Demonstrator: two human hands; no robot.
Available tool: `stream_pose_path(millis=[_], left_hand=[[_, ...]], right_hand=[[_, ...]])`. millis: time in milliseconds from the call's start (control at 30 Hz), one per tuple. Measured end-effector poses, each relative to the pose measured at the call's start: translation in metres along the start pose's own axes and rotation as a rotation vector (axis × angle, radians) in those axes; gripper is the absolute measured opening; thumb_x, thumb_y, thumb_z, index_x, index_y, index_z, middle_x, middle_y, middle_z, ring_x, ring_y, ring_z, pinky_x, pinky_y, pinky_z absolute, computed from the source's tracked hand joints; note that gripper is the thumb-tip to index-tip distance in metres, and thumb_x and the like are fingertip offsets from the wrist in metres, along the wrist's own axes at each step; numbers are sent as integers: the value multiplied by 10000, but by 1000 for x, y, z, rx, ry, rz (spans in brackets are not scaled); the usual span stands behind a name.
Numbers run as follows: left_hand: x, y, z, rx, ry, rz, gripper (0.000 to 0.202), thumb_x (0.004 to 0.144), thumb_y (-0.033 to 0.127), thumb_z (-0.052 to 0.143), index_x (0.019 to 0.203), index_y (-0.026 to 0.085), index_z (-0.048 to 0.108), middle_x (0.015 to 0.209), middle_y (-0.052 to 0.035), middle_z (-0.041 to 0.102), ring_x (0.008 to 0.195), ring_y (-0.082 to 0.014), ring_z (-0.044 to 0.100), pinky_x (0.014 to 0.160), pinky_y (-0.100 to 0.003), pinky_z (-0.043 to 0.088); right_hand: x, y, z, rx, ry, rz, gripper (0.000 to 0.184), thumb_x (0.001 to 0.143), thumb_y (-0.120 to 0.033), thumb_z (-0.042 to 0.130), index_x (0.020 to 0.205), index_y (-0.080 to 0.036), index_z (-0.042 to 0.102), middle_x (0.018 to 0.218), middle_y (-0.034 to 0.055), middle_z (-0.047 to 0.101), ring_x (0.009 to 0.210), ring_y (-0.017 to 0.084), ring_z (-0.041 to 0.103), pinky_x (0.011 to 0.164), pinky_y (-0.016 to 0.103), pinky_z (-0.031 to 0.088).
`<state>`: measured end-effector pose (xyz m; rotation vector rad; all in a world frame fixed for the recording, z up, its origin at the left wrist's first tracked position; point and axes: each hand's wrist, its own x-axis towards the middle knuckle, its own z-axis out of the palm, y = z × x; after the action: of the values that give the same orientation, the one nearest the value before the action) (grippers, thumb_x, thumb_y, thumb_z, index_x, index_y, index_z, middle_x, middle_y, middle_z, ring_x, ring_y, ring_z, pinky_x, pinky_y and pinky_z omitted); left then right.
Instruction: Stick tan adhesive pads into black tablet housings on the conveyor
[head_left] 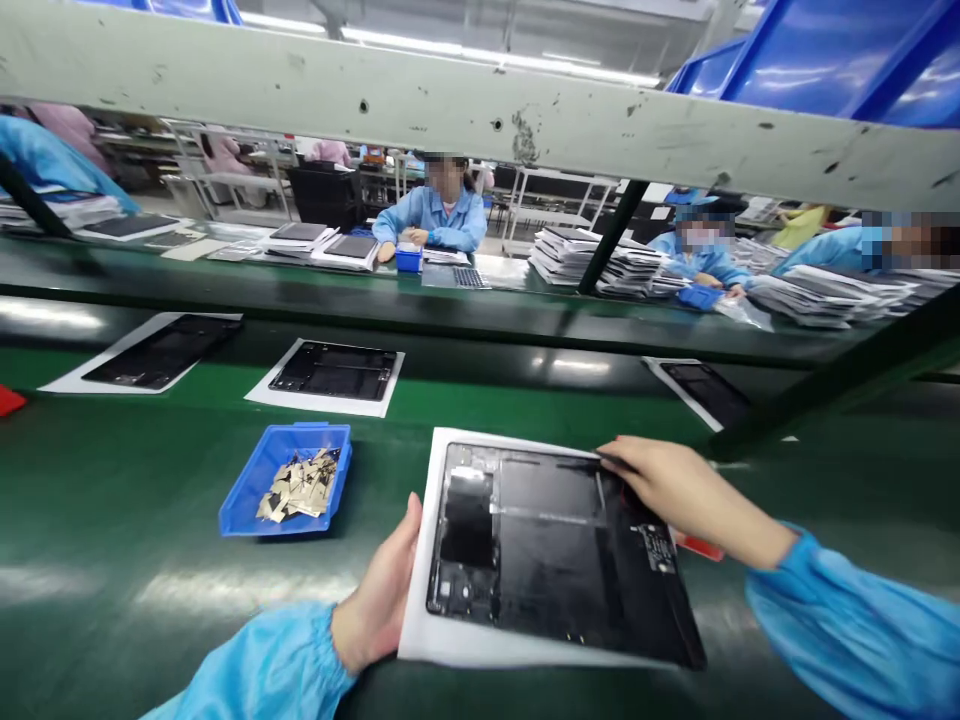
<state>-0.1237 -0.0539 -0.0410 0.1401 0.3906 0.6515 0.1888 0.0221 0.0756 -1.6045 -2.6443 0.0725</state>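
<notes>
A black tablet housing (551, 550), its inner side up, lies on a white sheet (465, 640) and sits slightly tilted in front of me. My left hand (384, 590) grips the left edge of the sheet and housing, thumb along the side and fingers underneath. At the far right edge, my right hand (660, 480) is closed on the housing's rim. A small dark strip shows by its fingertips; I cannot make out whether it is a separate thing. Left of the housing stands a blue tray (236, 515) with beige and black scraps (300, 485) in it.
Several more housings on white sheets, such as this housing (334, 372), lie on the green belt (465, 385) beyond. Dark posts (840, 385) and a pale overhead beam (450, 95) frame the bench. Across it, people in blue work beside sheet stacks (566, 258). A red object (701, 547) lies at right.
</notes>
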Motion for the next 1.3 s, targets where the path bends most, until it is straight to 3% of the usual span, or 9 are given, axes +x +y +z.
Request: stream_pose_path(millis=[133, 267, 400, 533, 667, 767, 933, 1100, 1300], left_hand=[[-34, -20, -12, -8, -12, -83, 696, 886, 641, 382, 1150, 45, 627, 1029, -187, 685, 1070, -332, 610, 991, -442, 410], [-53, -22, -27, 196, 223, -69, 556, 892, 531, 480, 1137, 52, 620, 1058, -177, 674, 1053, -303, 617, 952, -386, 436], [-62, -10, -27, 804, 449, -37, 433, 848, 480, 586, 1114, 140, 602, 999, -92, 684, 884, -228, 660, 719, -276, 496], [-78, 9, -10, 1614, 702, -118, 376, 889, 494, 468, 760, 166, 598, 662, -7, 603, 571, -145, 564, 511, -231, 363], [-102, 48, -6, 2052, 904, 210, 396, 935, 427, 383, 665, 183, 538, 644, 5, 556, 592, -130, 518, 573, -248, 354], [-111, 94, -20, 2131, 1117, 559, 285, 940, 393, 392, 916, 207, 606, 872, -21, 629, 783, -152, 581, 729, -248, 417], [-87, 150, -53, 2148, 1207, 402, 171, 873, 318, 508, 931, 195, 611, 906, -41, 646, 846, -194, 595, 755, -282, 426], [-64, 160, -66, 2087, 1252, 344, 95, 797, 201, 521, 711, 182, 557, 737, -21, 612, 722, -175, 575, 672, -267, 413], [-80, 163, -53, 1992, 1172, 442, 155, 825, 309, 485, 906, 200, 559, 726, 19, 594, 647, -142, 570, 610, -236, 429]], right_hand=[[9, -18, 49, 148, -181, -1, 269, 914, -200, 418, 887, -229, 685, 897, 35, 707, 824, 216, 664, 714, 285, 479], [15, -31, 87, 213, -269, -23, 246, 902, -185, 446, 858, -212, 687, 841, 49, 698, 819, 224, 662, 718, 287, 472], [13, -35, 119, 198, -212, 6, 289, 873, -128, 407, 896, -216, 682, 871, 54, 681, 838, 228, 660, 724, 307, 478], [2, -35, 143, 188, -71, 26, 360, 819, -91, 379, 970, -256, 661, 939, 33, 663, 806, 192, 662, 669, 274, 496], [-1, -34, 156, 200, 40, -13, 329, 800, -106, 385, 930, -265, 642, 957, 17, 629, 659, 147, 643, 571, 238, 497], [1, -34, 162, 225, 88, -45, 307, 791, -111, 395, 912, -268, 630, 922, 8, 611, 611, 134, 628, 557, 229, 502], [1, -38, 162, 249, 95, -67, 303, 769, -89, 399, 893, -257, 620, 910, 9, 599, 591, 128, 618, 544, 225, 503], [-2, -43, 158, 277, 95, -56, 303, 766, -92, 408, 910, -256, 619, 936, 11, 604, 601, 128, 618, 568, 230, 517], [-2, -40, 163, 309, 117, -73, 300, 795, -123, 387, 921, -264, 620, 947, 23, 612, 597, 142, 621, 578, 252, 534]])
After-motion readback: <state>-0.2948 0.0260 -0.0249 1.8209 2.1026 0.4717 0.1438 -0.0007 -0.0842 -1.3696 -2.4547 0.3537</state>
